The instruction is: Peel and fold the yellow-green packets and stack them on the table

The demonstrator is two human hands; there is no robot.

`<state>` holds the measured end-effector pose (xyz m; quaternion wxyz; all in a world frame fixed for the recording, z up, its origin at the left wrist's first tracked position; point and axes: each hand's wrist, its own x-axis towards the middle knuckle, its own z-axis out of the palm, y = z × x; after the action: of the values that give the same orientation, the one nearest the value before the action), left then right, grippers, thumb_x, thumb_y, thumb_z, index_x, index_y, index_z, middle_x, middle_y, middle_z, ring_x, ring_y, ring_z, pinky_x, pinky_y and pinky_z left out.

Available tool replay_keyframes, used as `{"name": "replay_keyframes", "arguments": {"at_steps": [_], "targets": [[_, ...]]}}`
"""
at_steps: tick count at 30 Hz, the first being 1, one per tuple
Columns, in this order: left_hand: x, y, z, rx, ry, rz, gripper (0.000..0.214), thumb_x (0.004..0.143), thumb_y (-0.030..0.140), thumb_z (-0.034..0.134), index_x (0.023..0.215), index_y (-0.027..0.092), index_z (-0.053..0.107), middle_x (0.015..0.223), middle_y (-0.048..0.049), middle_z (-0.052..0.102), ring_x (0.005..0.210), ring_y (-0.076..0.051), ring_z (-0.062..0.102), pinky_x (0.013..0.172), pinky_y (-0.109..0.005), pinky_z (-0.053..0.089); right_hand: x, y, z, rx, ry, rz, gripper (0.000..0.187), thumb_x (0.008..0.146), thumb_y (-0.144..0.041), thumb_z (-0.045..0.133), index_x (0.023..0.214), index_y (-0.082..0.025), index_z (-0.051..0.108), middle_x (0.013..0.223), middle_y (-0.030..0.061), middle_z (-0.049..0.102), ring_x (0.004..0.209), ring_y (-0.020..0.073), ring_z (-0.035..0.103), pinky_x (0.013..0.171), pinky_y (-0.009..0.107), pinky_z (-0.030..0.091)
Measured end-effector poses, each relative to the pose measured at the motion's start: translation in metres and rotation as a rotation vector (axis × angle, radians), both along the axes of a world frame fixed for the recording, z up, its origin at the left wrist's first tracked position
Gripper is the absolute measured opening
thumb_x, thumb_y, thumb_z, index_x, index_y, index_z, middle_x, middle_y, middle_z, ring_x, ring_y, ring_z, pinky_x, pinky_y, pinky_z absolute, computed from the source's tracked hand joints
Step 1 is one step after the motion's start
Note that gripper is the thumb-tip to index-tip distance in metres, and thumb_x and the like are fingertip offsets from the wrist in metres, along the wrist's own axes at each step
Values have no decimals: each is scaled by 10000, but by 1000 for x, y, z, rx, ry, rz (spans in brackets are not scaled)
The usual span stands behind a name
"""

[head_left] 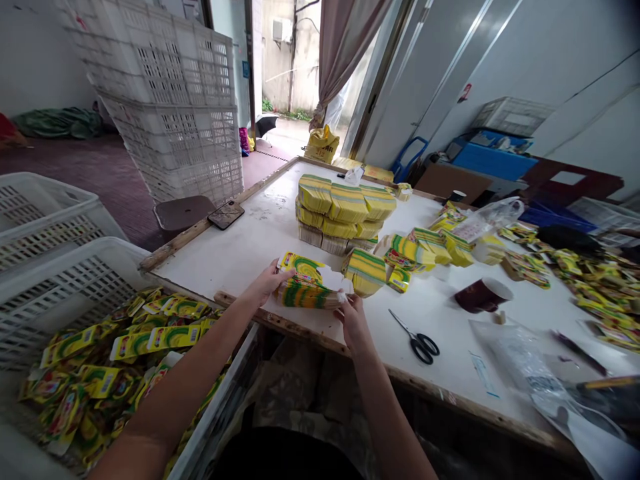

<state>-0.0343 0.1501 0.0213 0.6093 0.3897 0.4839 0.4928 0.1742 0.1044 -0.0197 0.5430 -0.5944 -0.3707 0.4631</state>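
Near the front edge of the white table lies a bundle of yellow and green printed cards (307, 293), with one larger yellow card and a white flap showing on top. My left hand (270, 283) grips its left end, thumb over the top. At the right end, my right hand (351, 317) pinches the bundle's edge, fingers closed by a small white bit. Just beyond my right hand stands a banded-looking stack of yellow-green cards (366, 270). Behind it rises a large block of stacked yellow cards (340, 207) in several layers.
Black-handled scissors (424, 347) and a dark mug (483, 295) lie to the right, with a clear plastic bag (520, 353). A phone (227, 215) rests at the left edge. White crates (115, 247) stand left, one holding many yellow packets (135, 347). More packets (590, 280) are heaped far right.
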Motion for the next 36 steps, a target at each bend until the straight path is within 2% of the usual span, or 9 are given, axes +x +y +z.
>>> {"name": "replay_keyframes", "arguments": {"at_steps": [4,11,15,17,20,23,26,30,36], "targets": [[6,-13,-2,-16,-28,-118,582,557,358,852,1026,154,576,894,-62,721,809,-215,689,770,-343,545,1,-17,-3,25,-25,16,448,700,-452,651,1051,-241,470,1019,48,662,914,207,638,716,333,530],[11,-35,-7,-37,-49,-227,607,602,345,839,1111,154,569,980,-77,732,850,-229,698,746,-337,559,36,-63,-4,90,-220,56,507,708,-434,664,1126,-218,475,1075,104,661,1016,272,638,843,436,535],[12,-36,-10,-9,-27,-183,647,630,344,829,1177,165,532,1055,-75,710,923,-224,681,797,-329,553,56,-79,19,171,-432,-176,598,728,-369,654,1241,-202,398,1259,158,523,1178,316,516,986,523,424],[11,-36,-10,4,-10,-165,652,645,343,823,1198,181,519,1075,-72,701,958,-229,670,800,-327,555,51,-82,38,302,-601,-229,499,788,-331,604,1235,-190,434,1270,159,517,1193,314,491,1015,528,395],[10,-38,-7,10,11,-148,667,652,357,820,1214,184,506,1095,-83,691,989,-239,663,811,-340,557,27,-73,61,457,-821,-61,309,857,-295,536,1146,-187,525,1114,140,619,1038,292,574,949,501,450],[11,-40,-7,23,27,-123,667,642,391,821,1195,168,522,1104,-106,686,981,-256,668,831,-380,554,2,-52,66,439,-922,124,396,842,-230,538,1232,-184,484,1103,139,629,1048,304,564,928,492,460],[10,-45,-10,70,58,0,660,635,406,818,1182,170,534,1183,-136,650,1096,-285,619,908,-410,513,-8,-36,59,323,-985,232,473,779,-133,542,1245,-192,484,1014,113,643,974,305,577,880,487,470],[9,-62,-15,193,99,294,524,755,412,718,1187,192,519,1334,-138,534,1323,-253,426,1050,-368,381,-8,-31,54,297,-965,263,450,746,-98,528,1190,-169,504,1014,118,626,945,296,572,862,479,468],[7,-106,-13,331,-11,525,315,828,357,665,1110,242,584,1201,-43,596,1160,-174,520,994,-292,389,-7,-27,61,296,-864,281,453,691,-114,575,1129,-182,479,959,74,589,887,245,578,821,420,489]]}}
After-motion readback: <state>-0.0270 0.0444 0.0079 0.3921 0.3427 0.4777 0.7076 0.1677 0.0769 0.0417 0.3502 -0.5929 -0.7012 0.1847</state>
